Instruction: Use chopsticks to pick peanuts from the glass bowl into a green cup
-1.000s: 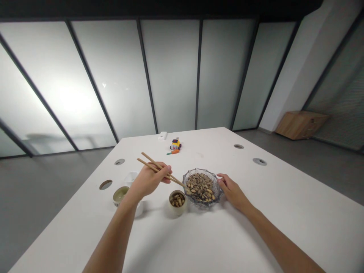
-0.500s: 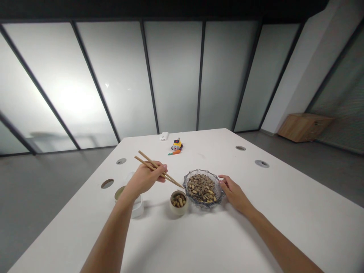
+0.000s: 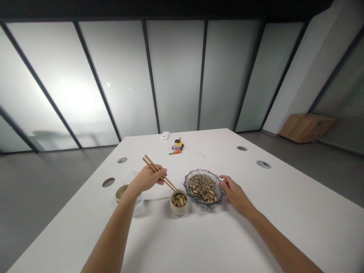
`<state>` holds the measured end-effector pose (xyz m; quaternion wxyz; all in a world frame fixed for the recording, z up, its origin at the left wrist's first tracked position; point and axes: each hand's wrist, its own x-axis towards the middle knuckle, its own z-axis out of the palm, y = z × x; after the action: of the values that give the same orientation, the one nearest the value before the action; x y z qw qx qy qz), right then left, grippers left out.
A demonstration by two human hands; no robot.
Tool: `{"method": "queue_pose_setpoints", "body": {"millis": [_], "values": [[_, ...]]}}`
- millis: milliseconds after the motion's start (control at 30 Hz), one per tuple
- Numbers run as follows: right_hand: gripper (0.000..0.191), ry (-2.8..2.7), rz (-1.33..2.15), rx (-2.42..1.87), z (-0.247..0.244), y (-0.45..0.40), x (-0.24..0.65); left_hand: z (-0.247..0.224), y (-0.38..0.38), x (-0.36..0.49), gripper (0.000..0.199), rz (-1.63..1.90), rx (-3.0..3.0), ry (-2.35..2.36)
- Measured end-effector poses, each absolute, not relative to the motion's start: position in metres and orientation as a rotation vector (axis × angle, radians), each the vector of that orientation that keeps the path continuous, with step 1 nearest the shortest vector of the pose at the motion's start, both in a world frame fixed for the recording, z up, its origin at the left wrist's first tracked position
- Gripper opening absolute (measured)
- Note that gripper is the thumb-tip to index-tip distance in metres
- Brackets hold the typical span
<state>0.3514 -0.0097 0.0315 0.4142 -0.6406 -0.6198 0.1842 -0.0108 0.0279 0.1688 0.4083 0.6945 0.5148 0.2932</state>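
A pair of wooden chopsticks (image 3: 161,175) is in my left hand (image 3: 146,178), whose fingers are closed round it. Their tips slant down to the far rim of a small pale round cup (image 3: 179,208); whether they touch it I cannot tell. Peanuts (image 3: 179,200) in their shells fill part of this cup. Just right of it stands a scalloped clear glass bowl (image 3: 188,194) of striped sunflower seeds (image 3: 200,185), with some peanuts among them near the front. My right hand (image 3: 233,191) grips the bowl's right rim with thumb and fingers.
Partly behind my left wrist are an olive-coloured round container (image 3: 121,191) and a translucent white plastic box (image 3: 138,209). Farther back lie an orange and green carrot-like object (image 3: 175,152), a yellow toy vehicle (image 3: 178,144) and a white device (image 3: 165,135). Round holes (image 3: 108,182) pierce the white table (image 3: 216,242).
The chopstick tips have shifted left, from near the glass bowl's left rim to the small cup's far rim. My left hand has tilted a little; my right hand stays on the bowl.
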Motion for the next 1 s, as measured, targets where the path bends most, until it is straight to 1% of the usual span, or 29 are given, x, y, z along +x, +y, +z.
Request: {"method": "queue_pose_setpoints", "body": {"millis": [433,900,1000], "values": [[0.048,-1.552,0.458,-1.609,0.029,-0.009,0.352,0.176,0.019,-0.009,0.037,0.633,1.859,1.303],[0.044,-1.549,0.397,-1.572,0.022,-0.006,0.354,0.164,0.026,-0.008,0.034,0.625,1.856,1.247],[0.043,-1.541,0.356,-1.546,0.022,-0.007,0.354,0.167,0.025,-0.007,0.034,0.68,1.817,1.272]]}}
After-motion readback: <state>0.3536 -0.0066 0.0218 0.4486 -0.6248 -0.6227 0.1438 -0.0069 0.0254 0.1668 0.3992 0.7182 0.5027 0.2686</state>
